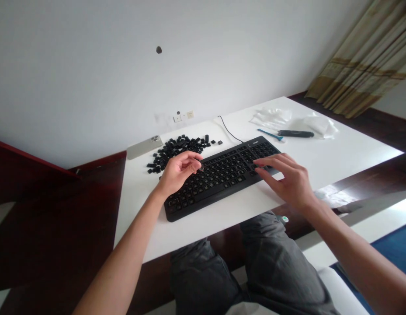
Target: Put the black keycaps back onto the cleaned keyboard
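Observation:
A black keyboard (207, 192) lies at a slant on the white table, most of its keycaps off and the bare switch sockets showing. My left hand (181, 171) hovers over the keyboard's left half, thumb and fingers pinched on a small dark keycap (201, 166) that is partly hidden. Over the keyboard's right end is my right hand (286, 177), its thumb and index fingertips close together at the keys. Whatever is between those fingertips is too small to make out. Behind my left hand spreads a pile of loose black keycaps (176, 146).
A phone (144, 147) lies at the table's back left edge. Toward the back right are a blue brush (270, 134), a black tool or handle (296, 134) and crumpled white plastic (271, 117). The keyboard cable (229, 131) runs toward the wall.

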A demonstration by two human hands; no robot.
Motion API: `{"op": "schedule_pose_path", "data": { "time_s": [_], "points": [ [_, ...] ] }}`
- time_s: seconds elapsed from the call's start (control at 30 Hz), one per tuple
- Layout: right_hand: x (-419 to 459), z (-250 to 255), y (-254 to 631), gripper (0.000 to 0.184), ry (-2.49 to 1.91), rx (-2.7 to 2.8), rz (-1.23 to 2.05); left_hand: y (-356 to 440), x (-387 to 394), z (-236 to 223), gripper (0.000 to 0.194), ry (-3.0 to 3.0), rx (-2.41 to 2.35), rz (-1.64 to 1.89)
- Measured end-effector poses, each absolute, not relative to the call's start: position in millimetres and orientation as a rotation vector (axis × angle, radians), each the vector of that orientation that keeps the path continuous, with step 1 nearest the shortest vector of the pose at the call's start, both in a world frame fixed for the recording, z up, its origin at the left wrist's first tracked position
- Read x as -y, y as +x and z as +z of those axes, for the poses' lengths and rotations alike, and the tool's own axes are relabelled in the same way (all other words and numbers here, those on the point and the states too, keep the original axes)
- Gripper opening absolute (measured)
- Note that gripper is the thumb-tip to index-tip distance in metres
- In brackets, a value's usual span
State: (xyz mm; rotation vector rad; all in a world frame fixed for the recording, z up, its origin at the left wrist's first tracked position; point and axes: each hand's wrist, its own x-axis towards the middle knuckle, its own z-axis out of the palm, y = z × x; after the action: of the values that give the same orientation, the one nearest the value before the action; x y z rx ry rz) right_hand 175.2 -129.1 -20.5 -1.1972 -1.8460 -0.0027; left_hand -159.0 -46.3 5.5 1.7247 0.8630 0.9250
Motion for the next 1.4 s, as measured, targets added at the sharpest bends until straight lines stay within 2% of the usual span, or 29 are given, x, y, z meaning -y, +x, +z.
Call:
{"op": "schedule_pose_path", "data": {
  "time_s": [0.23, 0.33, 0.5, 0.83, 1.1, 1.2, 1.4],
  "points": [
    [123, -1, 85, 0.039, -0.907, 1.879, 0.245, -154, 52, 7, 0.044, 1.485, -0.821, 0.949],
    [113, 0, 67, 0.035, -0.863, 1.879, 0.299, -154, 53, 10, 0.045, 1.489, -0.804, 0.942],
    [102, 0, 61, 0.018, -0.871, 1.835, 0.381, -153, 52, 7, 0.045, 1.54, -0.798, 0.898],
    [106, -7, 65, 0.016, -0.994, 1.753, 0.358, -149, 54, 4, 0.044, 1.61, -0.799, 0.82],
    [105, -11, 70, 0.014, -0.976, 1.796, 0.248, -151, 55, 5, 0.055, 1.62, -0.813, 0.753],
    [106, -13, 90, 0.016, -1.046, 1.785, 0.244, -152, 54, 4, 0.055, 1.642, -0.819, 0.76],
    [114, -30, 169, 0.018, -1.39, 1.644, 0.134, -155, 53, 9, 0.042, 1.703, -0.819, 0.832]
  ]
}}
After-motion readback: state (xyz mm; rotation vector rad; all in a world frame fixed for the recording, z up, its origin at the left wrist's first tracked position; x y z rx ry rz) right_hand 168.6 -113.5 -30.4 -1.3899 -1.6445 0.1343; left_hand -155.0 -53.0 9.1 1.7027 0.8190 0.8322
